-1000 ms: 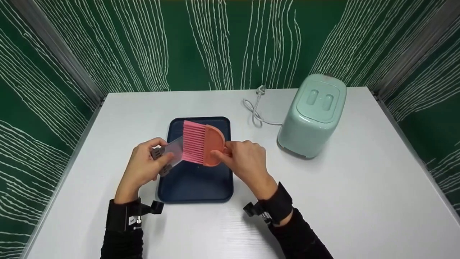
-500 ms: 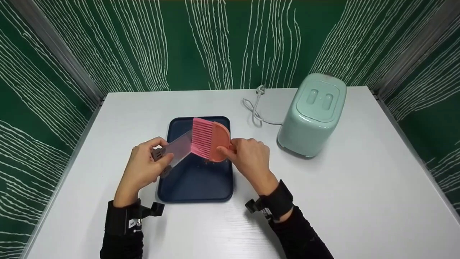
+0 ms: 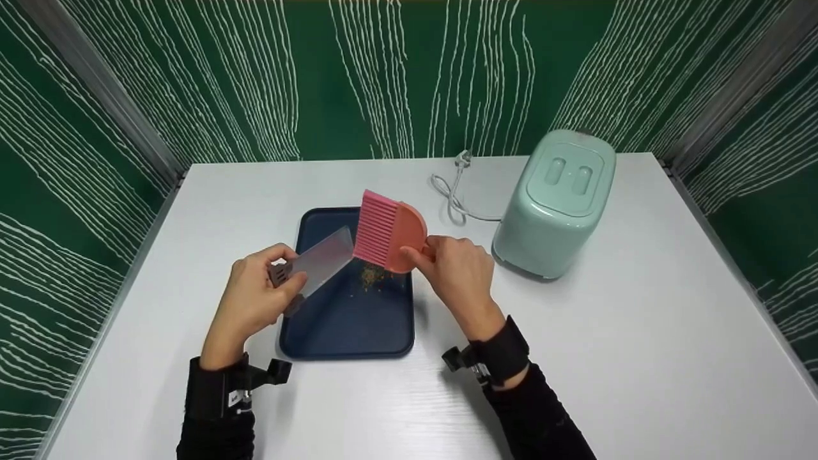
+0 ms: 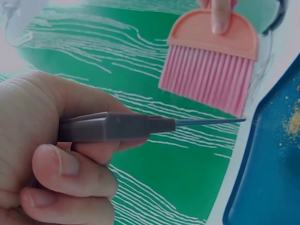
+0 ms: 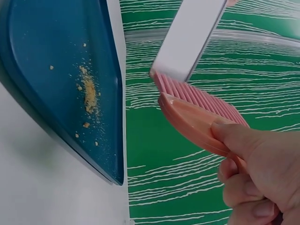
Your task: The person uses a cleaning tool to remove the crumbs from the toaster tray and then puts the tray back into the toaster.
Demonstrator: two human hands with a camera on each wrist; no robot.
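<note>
My left hand (image 3: 255, 291) holds the grey end of a toaster crumb tray (image 3: 326, 259), thumb on one face. Its thin metal plate (image 5: 190, 40) slopes over the dark blue serving tray (image 3: 348, 338). The right hand (image 3: 463, 271) grips a small hand brush (image 3: 409, 233) with an orange body and pink bristles (image 4: 206, 75), the thumb pressed on the body. One corner of the bristles is at the plate's far end; whether they touch I cannot tell. Yellowish-brown crumbs (image 3: 372, 276) lie on the blue tray below. The brush's handle is mostly hidden by the right hand.
A mint-green toaster (image 3: 556, 204) stands at the back right of the white table (image 3: 613, 358). Its pale cord with a plug (image 3: 463, 160) lies to the toaster's left. Green walls with white lines (image 3: 358, 76) enclose the back and sides.
The brush has moved right and away along the crumb tray to its far end, uncovering the plate. A pile of crumbs has appeared on the blue tray. The left hand has hardly moved.
</note>
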